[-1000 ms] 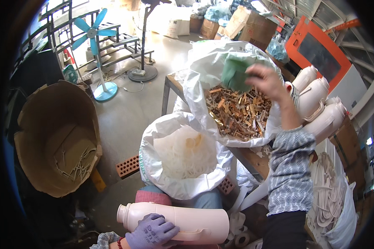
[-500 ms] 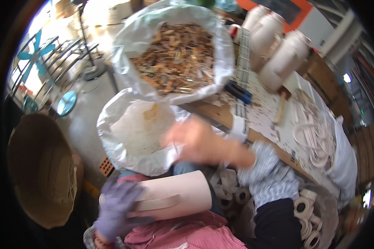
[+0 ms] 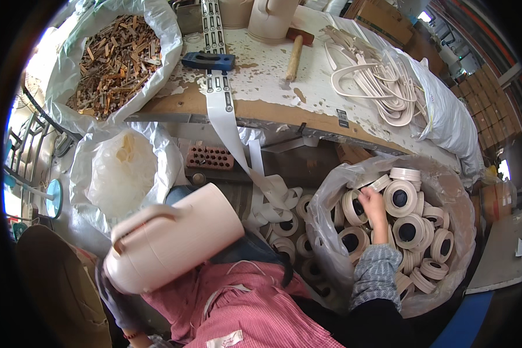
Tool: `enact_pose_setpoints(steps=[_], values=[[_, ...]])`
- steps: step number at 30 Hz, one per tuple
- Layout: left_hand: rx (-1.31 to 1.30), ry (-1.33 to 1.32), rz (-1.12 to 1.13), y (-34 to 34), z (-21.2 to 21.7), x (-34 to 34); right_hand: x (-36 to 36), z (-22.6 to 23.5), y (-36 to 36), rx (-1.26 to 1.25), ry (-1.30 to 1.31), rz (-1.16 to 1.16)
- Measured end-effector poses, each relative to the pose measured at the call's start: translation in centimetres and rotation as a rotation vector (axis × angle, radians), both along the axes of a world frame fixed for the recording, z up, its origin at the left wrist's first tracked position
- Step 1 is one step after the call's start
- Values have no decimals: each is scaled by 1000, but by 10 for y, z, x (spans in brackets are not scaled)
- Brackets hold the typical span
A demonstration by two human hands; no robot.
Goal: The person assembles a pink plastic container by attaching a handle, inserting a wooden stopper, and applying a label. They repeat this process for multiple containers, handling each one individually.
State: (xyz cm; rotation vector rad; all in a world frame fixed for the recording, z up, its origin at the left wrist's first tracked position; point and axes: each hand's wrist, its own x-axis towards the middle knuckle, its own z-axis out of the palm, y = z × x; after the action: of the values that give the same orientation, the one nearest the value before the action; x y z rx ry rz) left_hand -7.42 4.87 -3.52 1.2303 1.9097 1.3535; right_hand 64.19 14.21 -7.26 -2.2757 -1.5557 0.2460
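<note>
A pale pink thermos jug body [image 3: 177, 238] with a side handle lies tilted across my lap, its wide end up and to the right. My left hand [image 3: 111, 296], in a purple-grey glove, holds it at the lower left end; its fingers are mostly hidden behind the jug. My bare right hand [image 3: 374, 207] reaches into a clear plastic bag [image 3: 455, 188] full of cream ring-shaped parts with dark centres. Its bent fingers grip the edge of one cream ring [image 3: 350, 210] near the bag's left side.
On the worn bench [image 3: 249, 98] are a hammer [image 3: 294, 58], a blue-handled tool [image 3: 209, 61], white strap loops [image 3: 383, 87] and standing jugs [image 3: 272, 20]. At left are sacks of wood-coloured scraps [image 3: 119, 66] and translucent plastic [image 3: 122, 168]. A strip [image 3: 223, 119] hangs off the bench.
My right hand has moved from above the plastic sack to the bag of rings at right. The jug has tilted up and turned its handle upward. The view has swung right.
</note>
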Motion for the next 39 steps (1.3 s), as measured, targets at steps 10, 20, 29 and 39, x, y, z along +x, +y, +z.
enact_pose_setpoints(steps=[10, 20, 29, 39], values=[[114, 159, 105, 19, 0, -26, -65, 36, -22, 310, -127, 166], [180, -546, 526, -61, -39, -67, -355, 44, -29, -461, 870, 1652], [39, -830, 783, -160, -34, -58, -357, 11, 39, -759, 1354, 1138], [171, -1084, 446, -103, -60, -28, -460, 95, 105, 681, 806, 1272]])
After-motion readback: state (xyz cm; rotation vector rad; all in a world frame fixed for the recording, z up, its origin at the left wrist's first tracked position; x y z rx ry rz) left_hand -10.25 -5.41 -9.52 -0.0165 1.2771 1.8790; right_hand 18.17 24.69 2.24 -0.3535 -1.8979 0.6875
